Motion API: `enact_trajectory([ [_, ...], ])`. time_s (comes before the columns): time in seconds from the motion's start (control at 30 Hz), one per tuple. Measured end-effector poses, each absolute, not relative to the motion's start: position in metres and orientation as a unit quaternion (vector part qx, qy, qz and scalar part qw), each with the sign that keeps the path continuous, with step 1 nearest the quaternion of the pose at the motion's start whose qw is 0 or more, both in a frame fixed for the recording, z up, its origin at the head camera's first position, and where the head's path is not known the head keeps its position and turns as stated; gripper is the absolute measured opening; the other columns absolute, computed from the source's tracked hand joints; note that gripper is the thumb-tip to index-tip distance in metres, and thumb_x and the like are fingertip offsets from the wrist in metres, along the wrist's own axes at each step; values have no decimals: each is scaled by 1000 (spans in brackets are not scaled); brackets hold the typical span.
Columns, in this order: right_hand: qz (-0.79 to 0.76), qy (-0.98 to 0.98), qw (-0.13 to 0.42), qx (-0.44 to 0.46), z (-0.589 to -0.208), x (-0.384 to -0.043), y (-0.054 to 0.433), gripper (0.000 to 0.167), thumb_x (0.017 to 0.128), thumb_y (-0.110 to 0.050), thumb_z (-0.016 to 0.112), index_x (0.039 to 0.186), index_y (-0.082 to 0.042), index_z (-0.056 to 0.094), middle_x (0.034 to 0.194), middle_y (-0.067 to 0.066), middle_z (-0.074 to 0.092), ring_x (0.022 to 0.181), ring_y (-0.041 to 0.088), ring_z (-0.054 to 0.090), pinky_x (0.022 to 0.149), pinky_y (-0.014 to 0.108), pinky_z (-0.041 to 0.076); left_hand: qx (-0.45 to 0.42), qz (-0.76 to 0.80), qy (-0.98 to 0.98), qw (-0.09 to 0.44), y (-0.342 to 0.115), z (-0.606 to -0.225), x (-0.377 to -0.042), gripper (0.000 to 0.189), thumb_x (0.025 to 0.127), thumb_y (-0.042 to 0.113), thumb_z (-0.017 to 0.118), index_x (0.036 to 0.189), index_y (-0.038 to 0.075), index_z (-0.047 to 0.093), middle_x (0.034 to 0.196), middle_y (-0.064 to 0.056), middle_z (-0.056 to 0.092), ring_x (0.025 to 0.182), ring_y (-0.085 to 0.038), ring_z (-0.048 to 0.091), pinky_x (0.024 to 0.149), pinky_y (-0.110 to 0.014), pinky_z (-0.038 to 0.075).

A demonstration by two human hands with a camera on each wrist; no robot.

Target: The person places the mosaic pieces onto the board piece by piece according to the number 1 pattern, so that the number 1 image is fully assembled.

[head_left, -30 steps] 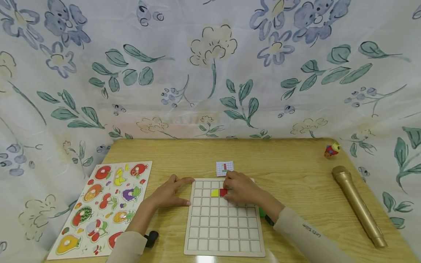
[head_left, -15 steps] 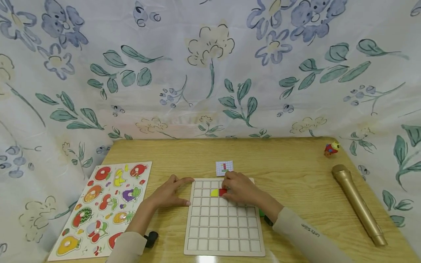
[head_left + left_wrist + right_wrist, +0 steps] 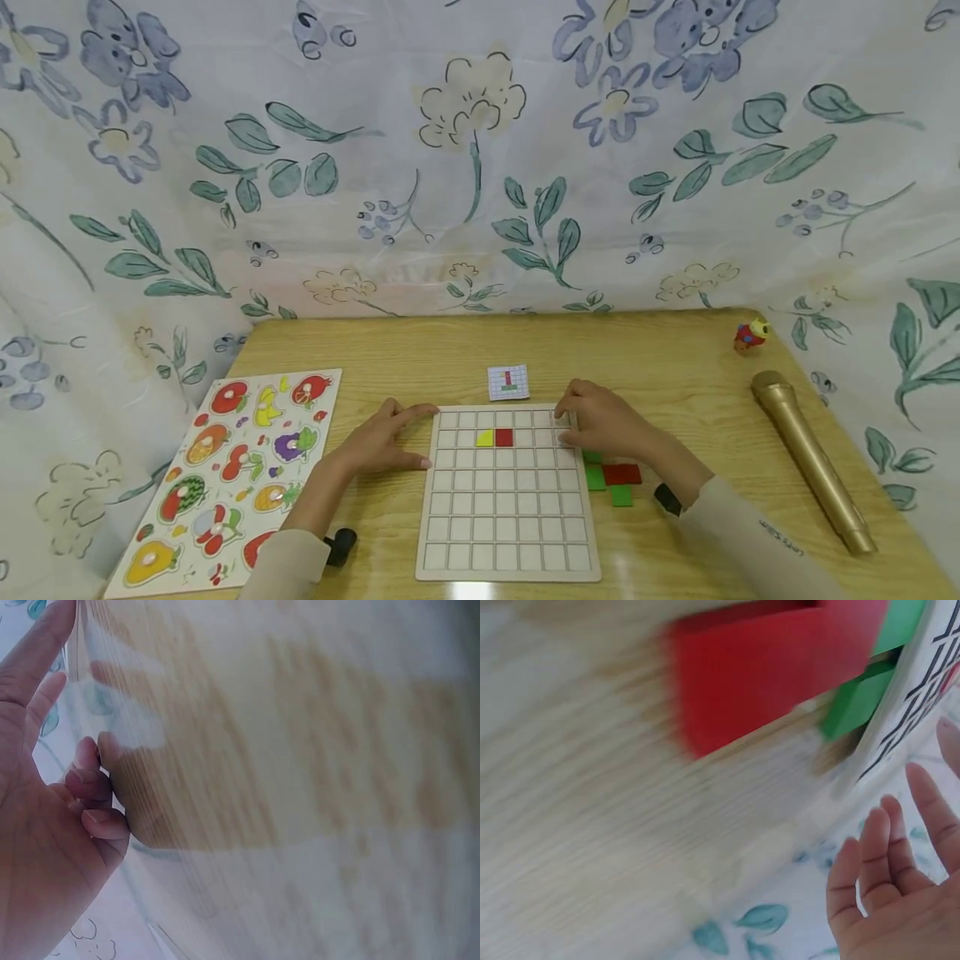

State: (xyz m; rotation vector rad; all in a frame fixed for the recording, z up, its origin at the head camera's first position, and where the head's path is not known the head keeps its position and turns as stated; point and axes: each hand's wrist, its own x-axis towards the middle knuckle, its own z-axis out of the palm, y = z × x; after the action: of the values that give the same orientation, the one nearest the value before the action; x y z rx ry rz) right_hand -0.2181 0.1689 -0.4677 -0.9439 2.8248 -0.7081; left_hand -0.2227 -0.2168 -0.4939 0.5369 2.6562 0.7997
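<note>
A pale wooden grid board [image 3: 513, 507] lies flat on the table. In one of its upper rows sit a yellow piece [image 3: 486, 437] with one rounded corner and, right beside it, a red square tile [image 3: 504, 437]. My left hand [image 3: 378, 442] touches the board's left edge, thumb and index finger spread apart. Over the upper right edge is my right hand [image 3: 607, 421], fingers extended and nothing between them. Close below it, several loose tiles lie along the board's right side, among them a red tile [image 3: 622, 473] and a green tile [image 3: 621, 495].
Behind the board lies a small printed grid card [image 3: 508, 382] with a coloured pattern. A fruit puzzle board [image 3: 225, 475] occupies the left side. On the right are a gold microphone [image 3: 813, 462] and a small red and yellow figurine [image 3: 751, 335]. A floral curtain [image 3: 480, 167] hangs behind the table.
My right hand has left the red square tile and moved right to the board's edge, uncovering the tile and the loose tiles alongside. The left hand stays at the left edge.
</note>
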Motion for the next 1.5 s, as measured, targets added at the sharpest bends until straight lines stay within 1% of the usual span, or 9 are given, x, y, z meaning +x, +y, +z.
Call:
enact_trajectory([
  [0.13,-232,922,42,-306,-464,-211,191,24,82,-19,82,102,-11,73,94,-3,54,85,9,50,77,31,48,189,280,928,157,-217,-493,-223,80,75,48,84,145,35,48,99,-7,37,79,-19,39,67,-34,34],
  [0.27,-236,923,51,-301,-466,-204,212,25,81,-19,82,103,-12,73,96,-4,54,91,13,54,81,35,49,189,279,928,158,-217,-493,-223,80,75,48,84,145,36,48,99,-7,37,80,-19,39,67,-34,34],
  [0.43,-244,921,58,-297,-476,-198,232,26,83,-25,81,105,-14,73,97,-6,55,94,12,54,86,38,49,187,280,928,161,-217,-493,-223,80,75,48,84,145,36,47,98,-7,37,80,-19,39,67,-34,34],
  [0.63,-253,920,69,-291,-476,-194,247,32,81,-33,82,107,-16,74,96,-7,55,93,10,52,84,35,48,198,285,924,161,-216,-493,-223,80,76,47,84,146,34,47,98,-7,36,79,-19,38,67,-35,33],
  [0.8,-255,918,83,-293,-471,-191,254,34,77,-28,86,106,-15,75,95,-6,55,92,11,52,82,34,47,193,283,926,161,-216,-492,-224,80,75,47,84,145,34,48,98,-7,36,79,-19,39,66,-34,33],
  [0.97,-258,917,118,-282,-472,-189,257,31,76,-25,86,103,-21,74,97,-7,53,96,12,51,87,36,46,188,283,927,162,-216,-491,-223,80,74,47,85,145,35,49,98,-7,36,80,-19,39,67,-34,33],
  [1.07,-262,914,129,-280,-473,-187,259,29,76,-25,86,102,-22,73,97,-6,53,96,12,51,86,35,46,185,285,926,163,-216,-491,-223,81,74,47,85,145,34,48,98,-7,36,80,-19,39,67,-35,33],
  [1.33,-261,911,119,-296,-478,-184,260,29,76,-26,86,101,-22,71,97,-7,53,92,8,50,82,30,46,182,285,927,163,-217,-490,-222,80,74,47,85,145,34,49,98,-7,36,80,-19,39,67,-35,33],
  [1.5,-249,913,108,-304,-478,-183,258,28,75,-21,86,98,-21,70,96,-8,52,91,6,49,82,31,46,183,285,927,164,-216,-490,-222,80,74,47,85,145,34,49,99,-7,37,80,-19,39,67,-35,33],
])
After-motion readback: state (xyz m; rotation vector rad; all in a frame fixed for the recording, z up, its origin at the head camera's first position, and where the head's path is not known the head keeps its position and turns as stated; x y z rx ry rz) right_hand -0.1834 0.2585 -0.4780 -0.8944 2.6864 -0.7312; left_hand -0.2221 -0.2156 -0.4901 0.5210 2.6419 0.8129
